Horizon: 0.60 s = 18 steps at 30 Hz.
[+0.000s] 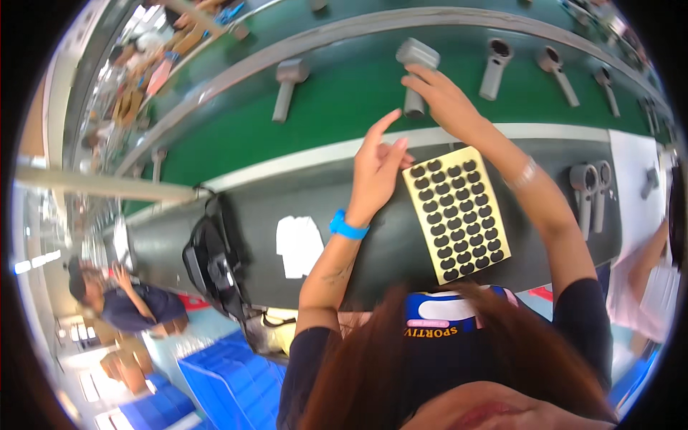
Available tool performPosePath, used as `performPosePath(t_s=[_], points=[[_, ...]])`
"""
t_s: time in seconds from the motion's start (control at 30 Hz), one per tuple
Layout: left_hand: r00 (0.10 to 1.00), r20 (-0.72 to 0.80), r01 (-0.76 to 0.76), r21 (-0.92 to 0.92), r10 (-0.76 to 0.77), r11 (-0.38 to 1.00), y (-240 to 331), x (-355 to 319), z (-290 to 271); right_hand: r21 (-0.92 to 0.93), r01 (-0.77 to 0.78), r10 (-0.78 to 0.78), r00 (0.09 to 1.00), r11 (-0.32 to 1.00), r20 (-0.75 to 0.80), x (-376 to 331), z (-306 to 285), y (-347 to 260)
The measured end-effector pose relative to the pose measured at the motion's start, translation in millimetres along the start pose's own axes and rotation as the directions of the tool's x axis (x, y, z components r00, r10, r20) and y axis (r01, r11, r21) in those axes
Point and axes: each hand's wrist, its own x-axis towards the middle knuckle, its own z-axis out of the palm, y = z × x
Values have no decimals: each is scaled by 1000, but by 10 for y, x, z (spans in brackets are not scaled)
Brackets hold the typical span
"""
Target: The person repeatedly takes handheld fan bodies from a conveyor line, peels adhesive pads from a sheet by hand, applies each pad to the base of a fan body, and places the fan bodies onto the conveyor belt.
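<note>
My right hand (450, 107) reaches over the green conveyor belt (344, 93), its fingers round the neck of a grey hair-dryer-shaped housing (414, 102). The housing's wide head points away from me. Close by, my left hand (378, 172) has its index finger stretched toward the housing's handle and its thumb apart. No object shows in that hand. Its curled fingers lie at the upper left corner of a pale yellow sheet (432, 240) bearing rows of black round-sided stickers. This sheet rests at a slant on the dark worktable (344, 269) before me.
More grey housings lie along the belt, one (284, 89) to the left and several to the right. Two grey housings (584, 190) stand at the table's right. White paper (299, 246) and a black bag (213, 261) are on the left. Blue crates (233, 380) sit below.
</note>
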Motion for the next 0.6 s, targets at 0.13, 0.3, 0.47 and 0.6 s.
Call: performPosePath(t_s=[0.13, 0.3, 0.47, 0.6], points=[[991, 122, -88, 267, 57, 960, -311, -77, -175, -304, -77, 142, 970, 949, 196, 188, 510, 716], [975, 218, -148, 504, 40, 851, -367, -231, -252, -123, -28, 20, 997, 992, -69, -163, 376, 467], [950, 250, -310, 650, 189, 694, -573, -295, -149, 283, -495, 473, 869, 821, 147, -775, 9, -382], [938, 270, -345, 717, 215, 605, -705, -375, -108, 292, -576, 562, 816, 764, 138, -1062, 197, -683]])
